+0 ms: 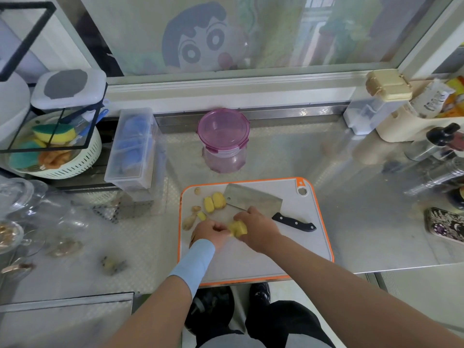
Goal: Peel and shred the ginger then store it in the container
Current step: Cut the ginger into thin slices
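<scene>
A yellow peeled ginger piece (238, 228) sits between my two hands over the grey cutting board (288, 247) with an orange rim. My right hand (258, 229) grips it from the right. My left hand (211, 231), with a light blue wristband, is closed and touches the piece's left end. More peeled ginger pieces (213, 200) and brown scraps (189, 221) lie on the board's upper left. A cleaver (253, 199) with a black handle rests on the board behind my hands. The pink lidded container (223, 139) stands behind the board, its lid on.
A clear plastic box (131, 149) stands left of the container. A white basket with sponges (54, 149) sits at far left, glassware (22, 197) below it. Bottles and a phone (444, 226) lie at right. Ginger peel bits (113, 264) lie on the steel counter.
</scene>
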A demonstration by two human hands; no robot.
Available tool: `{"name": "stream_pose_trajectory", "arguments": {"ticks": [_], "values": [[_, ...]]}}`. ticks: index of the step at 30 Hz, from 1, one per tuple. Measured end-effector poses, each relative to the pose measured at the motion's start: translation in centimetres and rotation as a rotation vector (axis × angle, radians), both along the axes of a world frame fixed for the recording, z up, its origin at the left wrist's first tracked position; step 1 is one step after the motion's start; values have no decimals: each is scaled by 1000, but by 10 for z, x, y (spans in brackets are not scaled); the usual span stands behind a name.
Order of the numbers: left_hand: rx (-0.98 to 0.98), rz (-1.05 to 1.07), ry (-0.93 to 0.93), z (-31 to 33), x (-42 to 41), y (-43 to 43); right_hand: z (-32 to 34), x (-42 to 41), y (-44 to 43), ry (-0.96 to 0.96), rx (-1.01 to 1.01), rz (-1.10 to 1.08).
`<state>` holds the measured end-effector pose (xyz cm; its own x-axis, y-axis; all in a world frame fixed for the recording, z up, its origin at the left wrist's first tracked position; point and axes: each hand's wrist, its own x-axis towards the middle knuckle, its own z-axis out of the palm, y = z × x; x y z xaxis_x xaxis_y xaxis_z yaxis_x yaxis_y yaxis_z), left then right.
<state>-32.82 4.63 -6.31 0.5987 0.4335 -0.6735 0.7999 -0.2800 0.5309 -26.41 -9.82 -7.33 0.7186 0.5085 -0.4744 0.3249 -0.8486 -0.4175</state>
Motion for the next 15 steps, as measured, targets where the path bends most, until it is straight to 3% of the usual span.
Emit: {"name": "stream_pose_trajectory", "arguments": {"ticks": [10,15], "values": [[241,-228,10,5,0,-7,2,-1,-8,-20,26,60],[308,-345,-90,2,-5,-11,2,-7,-10,-24,30,80]]}}
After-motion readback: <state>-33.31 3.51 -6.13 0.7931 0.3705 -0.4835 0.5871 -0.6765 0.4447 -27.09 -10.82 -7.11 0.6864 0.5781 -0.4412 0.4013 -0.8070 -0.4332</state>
